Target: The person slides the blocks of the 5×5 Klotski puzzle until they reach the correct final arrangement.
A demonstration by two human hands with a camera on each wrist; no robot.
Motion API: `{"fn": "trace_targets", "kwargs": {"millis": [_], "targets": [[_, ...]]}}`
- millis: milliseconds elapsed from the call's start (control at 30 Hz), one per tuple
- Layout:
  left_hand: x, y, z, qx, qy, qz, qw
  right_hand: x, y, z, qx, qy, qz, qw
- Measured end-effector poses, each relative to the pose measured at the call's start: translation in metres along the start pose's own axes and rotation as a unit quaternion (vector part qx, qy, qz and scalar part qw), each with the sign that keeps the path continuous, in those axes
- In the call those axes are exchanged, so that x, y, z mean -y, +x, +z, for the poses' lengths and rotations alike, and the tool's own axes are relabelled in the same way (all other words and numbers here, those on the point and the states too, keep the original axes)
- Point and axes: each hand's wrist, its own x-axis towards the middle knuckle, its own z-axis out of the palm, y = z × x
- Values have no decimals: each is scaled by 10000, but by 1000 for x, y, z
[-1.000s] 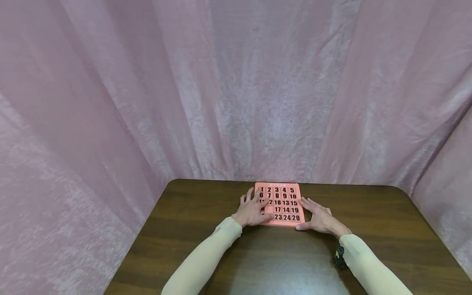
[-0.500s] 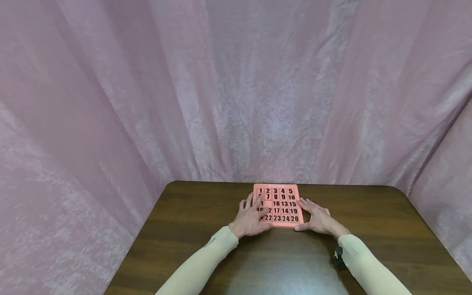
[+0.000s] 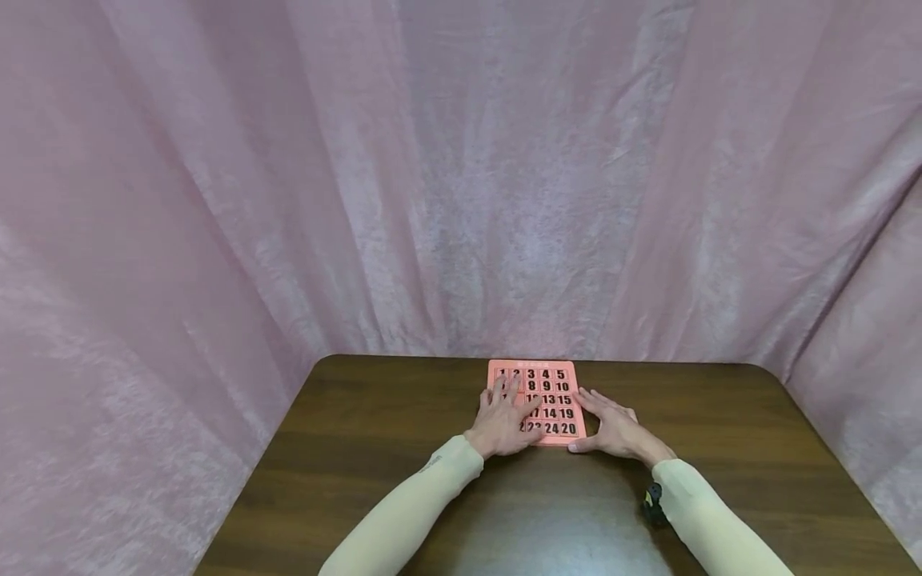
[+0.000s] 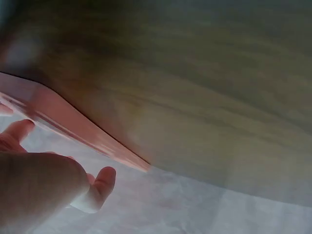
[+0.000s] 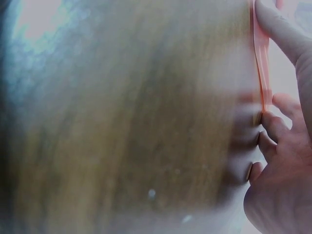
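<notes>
One pink, flat, square-cornered number board point(image 3: 555, 365) lies on one dark brown wood-grain table point(image 3: 346, 448), its right-hand column showing five black-numbered pink tiles point(image 3: 565, 400), in front of pale pink velvety curtains point(image 3: 461, 176). Of two bare hands, the left hand point(image 3: 503, 422) spreads over the board's left half, fingers apart and grasping nothing visible, its pressure impossible to tell; the right hand point(image 3: 618, 430), loosely spread, touches the board's right edge with fingers, thumb at its near right corner.
</notes>
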Motion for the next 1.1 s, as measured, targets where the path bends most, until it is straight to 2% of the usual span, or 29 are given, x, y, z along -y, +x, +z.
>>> {"fn": "trace_targets", "kwargs": {"millis": [100,333,467,733,833,967,1100], "targets": [[-1,2,2,45,20,-7,10000,1,0,1,-6,15,-11,10000],[3,-2,0,-73,141,-143,9998,2,-2,-1,-4,15,22,10000],[10,-6,-3,-127,9,-150,9998,2,-2,-1,40,-29,50,10000],[21,-12,1,-278,-273,-192,9991,1,-2,1,85,-23,137,9999],[17,-17,1,-270,-98,-115,9995,1,-2,2,88,-54,123,9999],[-1,-29,-2,-85,387,140,9991,2,-3,2,120,-25,118,9999],[-13,-32,-6,1,474,244,9986,3,-1,-1,92,21,74,9999]]}}
